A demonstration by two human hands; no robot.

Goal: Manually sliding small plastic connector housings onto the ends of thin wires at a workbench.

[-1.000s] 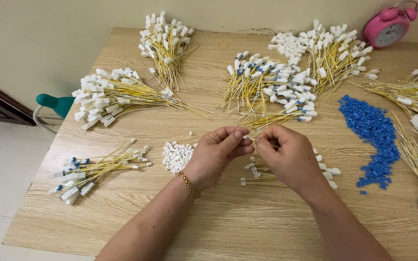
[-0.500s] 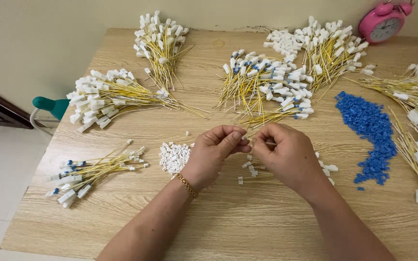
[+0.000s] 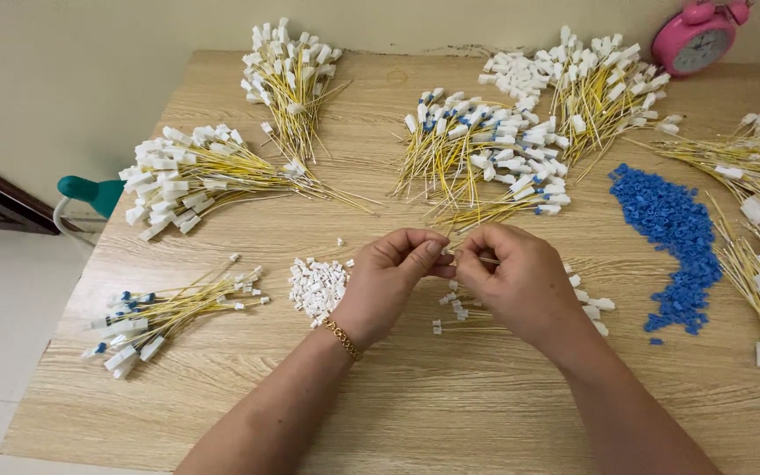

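My left hand [image 3: 389, 281] and my right hand [image 3: 521, 281] meet fingertip to fingertip over the middle of the wooden table [image 3: 415, 405]. Between the pinched fingers runs a thin yellow wire [image 3: 485, 259], gripped by the right hand, with the left fingers closed on its end; what sits on that end is hidden by my fingers. A gold bracelet [image 3: 343, 339] circles my left wrist. Just left of my left hand lies a small heap of white plastic pieces [image 3: 317, 286]. Several loose yellow wires with white ends [image 3: 587, 303] lie under and beside my right hand.
Bundles of yellow wires with white connectors lie at the left [image 3: 195, 171], back [image 3: 292, 79], centre [image 3: 485, 149], back right [image 3: 600, 84], right edge [image 3: 758, 229] and front left [image 3: 160, 312]. A pile of blue beads [image 3: 670, 237] sits right. A pink alarm clock [image 3: 701, 40] stands at the back.
My hands stay together in the same spot, with only small finger movement on the wire. The view has shifted slightly.
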